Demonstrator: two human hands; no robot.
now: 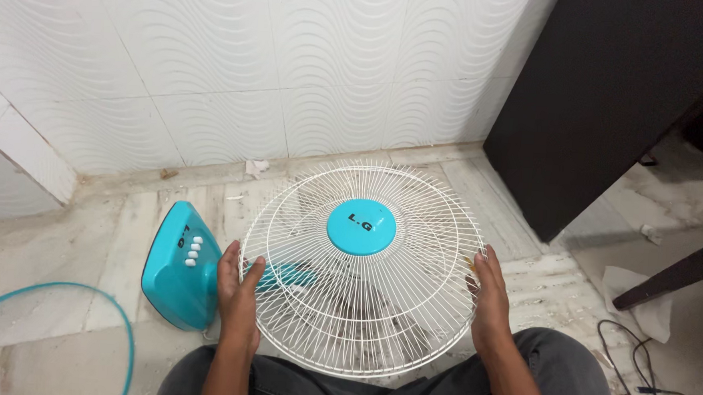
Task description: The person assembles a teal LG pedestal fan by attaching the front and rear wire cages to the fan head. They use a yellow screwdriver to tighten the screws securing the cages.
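Note:
A round white wire fan guard (410, 297) with a turquoise disc (360, 226) at its centre is held flat above the floor, over my knees. My left hand (238, 296) grips its left rim, fingers curled over the wires. At the right rim my right hand (490, 297) does the same. A second white wire guard lies directly beneath it, and the two look stacked. Through the wires a turquoise part (287, 278) shows, unclear in shape.
A turquoise fan base (178, 268) with white buttons lies on the marble floor to the left. A turquoise hose (120, 322) curves at lower left. The tiled wall (254, 64) stands behind, a dark cabinet (605, 99) to the right, and black cables (646, 381) at lower right.

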